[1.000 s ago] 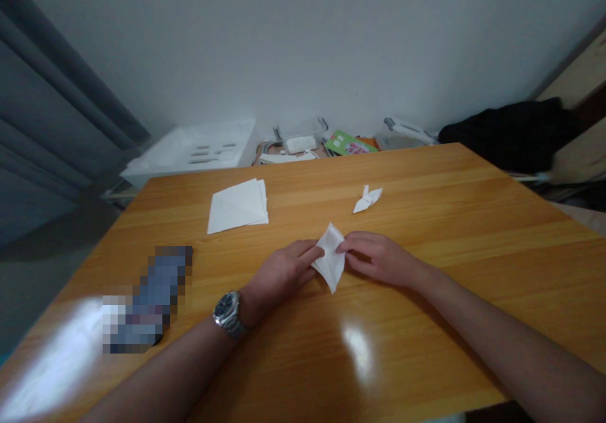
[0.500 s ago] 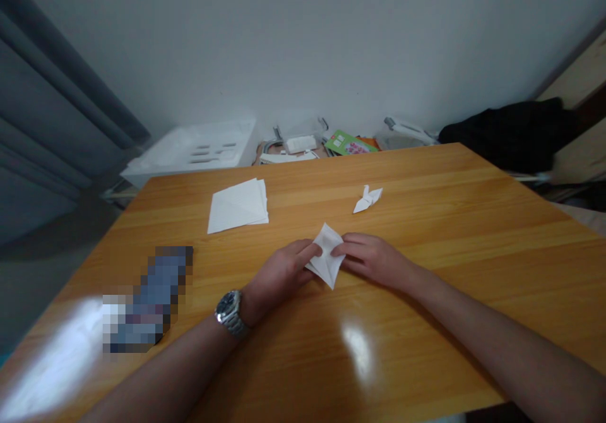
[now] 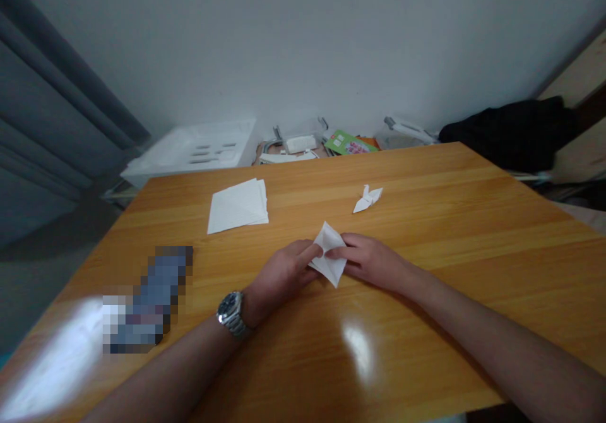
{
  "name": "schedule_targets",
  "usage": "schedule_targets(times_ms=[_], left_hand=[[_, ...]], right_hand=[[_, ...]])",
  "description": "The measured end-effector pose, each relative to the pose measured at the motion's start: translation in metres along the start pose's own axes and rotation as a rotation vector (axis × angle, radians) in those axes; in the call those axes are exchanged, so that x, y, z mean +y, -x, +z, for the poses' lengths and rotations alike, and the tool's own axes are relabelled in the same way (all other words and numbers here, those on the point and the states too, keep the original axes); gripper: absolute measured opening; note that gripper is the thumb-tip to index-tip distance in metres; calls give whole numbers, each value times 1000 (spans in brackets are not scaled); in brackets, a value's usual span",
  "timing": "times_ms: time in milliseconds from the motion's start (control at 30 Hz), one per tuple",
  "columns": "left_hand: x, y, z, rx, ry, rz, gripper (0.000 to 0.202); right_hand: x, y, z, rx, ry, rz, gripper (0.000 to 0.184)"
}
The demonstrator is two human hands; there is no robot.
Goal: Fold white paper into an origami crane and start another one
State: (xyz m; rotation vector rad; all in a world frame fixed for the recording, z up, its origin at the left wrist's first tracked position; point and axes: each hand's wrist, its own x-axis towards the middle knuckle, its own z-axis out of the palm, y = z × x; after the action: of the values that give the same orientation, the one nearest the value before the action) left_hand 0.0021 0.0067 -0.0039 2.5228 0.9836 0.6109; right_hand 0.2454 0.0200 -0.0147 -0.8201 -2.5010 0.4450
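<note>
A small folded sheet of white paper (image 3: 335, 273), roughly diamond-shaped, is held between both hands over the middle of the table. My left hand (image 3: 290, 266), with a watch on its wrist, grips the left corner, thumb on top and fingers beneath. From the other side my right hand (image 3: 370, 260) pinches the right corner, its thumb lying over the paper near the centre. The fingers under the paper are partly hidden. Beyond the hands, a folded paper crane (image 3: 368, 199) rests on the table.
A stack of white paper sheets (image 3: 238, 206) lies at the back left of the wooden table (image 3: 426, 347). A pixelated dark object (image 3: 158, 297) is at the left. Behind the table are a white foam tray (image 3: 199, 148), a green booklet (image 3: 348, 142) and black cloth (image 3: 511, 134).
My right thumb has slid left, further over the paper towards its centre. The paper has turned slightly, its near tip shifting a little right. My left hand keeps its hold.
</note>
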Motion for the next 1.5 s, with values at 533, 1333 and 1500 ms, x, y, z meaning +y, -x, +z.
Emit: schedule_targets(times_ms=[533,1333,1500], left_hand=[[2,-1,0,-5,13,4,11],[-3,2,4,85,3,-113,9],[0,0,6,118,80,-202,15]], right_hand=[[-10,-7,-7,-106,135,19,18],[-13,-7,-2,199,-330,174,7],[-12,-6,5,217,-402,346,10]])
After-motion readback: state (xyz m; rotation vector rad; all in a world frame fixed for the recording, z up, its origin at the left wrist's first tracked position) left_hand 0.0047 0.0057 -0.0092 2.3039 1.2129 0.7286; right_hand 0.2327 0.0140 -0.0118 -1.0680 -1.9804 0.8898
